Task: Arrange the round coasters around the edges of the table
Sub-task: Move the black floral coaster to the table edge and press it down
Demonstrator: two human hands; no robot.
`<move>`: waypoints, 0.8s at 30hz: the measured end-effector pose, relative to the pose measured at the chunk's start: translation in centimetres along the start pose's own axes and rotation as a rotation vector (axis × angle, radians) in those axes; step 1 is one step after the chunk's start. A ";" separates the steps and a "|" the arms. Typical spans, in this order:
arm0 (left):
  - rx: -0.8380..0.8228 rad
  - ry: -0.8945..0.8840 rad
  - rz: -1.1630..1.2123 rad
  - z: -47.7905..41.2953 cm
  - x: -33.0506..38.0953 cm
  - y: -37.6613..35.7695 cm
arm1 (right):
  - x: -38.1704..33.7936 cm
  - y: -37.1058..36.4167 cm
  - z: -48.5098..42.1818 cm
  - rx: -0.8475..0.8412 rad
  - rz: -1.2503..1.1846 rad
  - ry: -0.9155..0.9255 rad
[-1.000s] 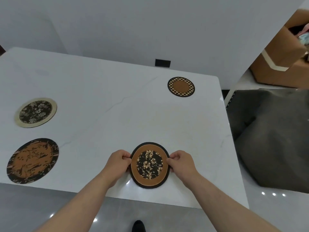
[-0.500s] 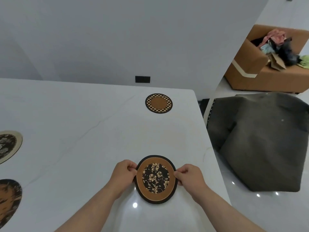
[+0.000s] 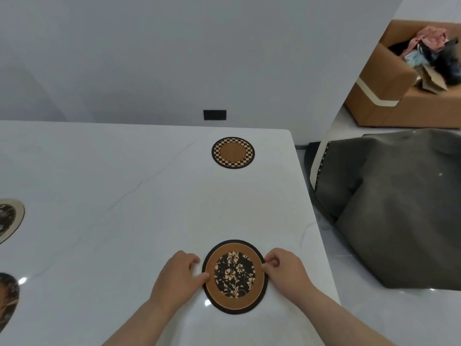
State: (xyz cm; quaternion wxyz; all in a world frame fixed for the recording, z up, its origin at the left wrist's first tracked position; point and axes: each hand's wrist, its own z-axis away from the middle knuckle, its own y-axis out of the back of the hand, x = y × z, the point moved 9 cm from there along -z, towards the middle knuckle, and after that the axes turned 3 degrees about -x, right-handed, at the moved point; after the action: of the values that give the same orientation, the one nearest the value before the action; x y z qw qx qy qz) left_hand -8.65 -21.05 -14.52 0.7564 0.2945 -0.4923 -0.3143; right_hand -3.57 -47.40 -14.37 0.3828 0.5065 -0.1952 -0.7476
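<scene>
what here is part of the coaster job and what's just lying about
Job: brown round coaster with black floral centre, held by left hand and right hand; checker-rimmed coaster; cream-rimmed coaster; black-and-orange coaster; white marble table.
Lying about: cardboard box of clothes; grey fabric heap; black wall socket.

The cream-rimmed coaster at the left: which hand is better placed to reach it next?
The left hand. It grips the floral coaster's left rim, nearer the cream-rimmed coaster; the right hand would probably cross over.

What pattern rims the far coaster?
The far coaster has a black-and-cream checkerboard rim; head view.
</scene>
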 end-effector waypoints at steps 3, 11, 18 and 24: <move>0.059 -0.186 -0.316 1.3 -0.3 -0.7 | -0.4 0.1 0.3 0.006 0.325 0.199; -0.066 -0.292 -0.479 1.4 -1.4 -3.2 | 0.8 -2.9 1.5 -0.083 0.671 0.516; -0.009 -0.274 -0.442 1.6 -1.1 -2.8 | 0.8 -2.8 1.5 -0.069 0.639 0.537; 0.009 -0.256 -0.435 1.5 -1.0 -2.7 | 1.0 -3.0 1.3 -0.070 0.636 0.527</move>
State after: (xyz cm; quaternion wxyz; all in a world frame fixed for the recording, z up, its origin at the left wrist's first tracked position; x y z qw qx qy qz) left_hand -10.91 -22.15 -16.60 0.6011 0.3547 -0.5106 -0.5022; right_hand -6.03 -46.44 -16.49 0.6485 0.5818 -0.2118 -0.4427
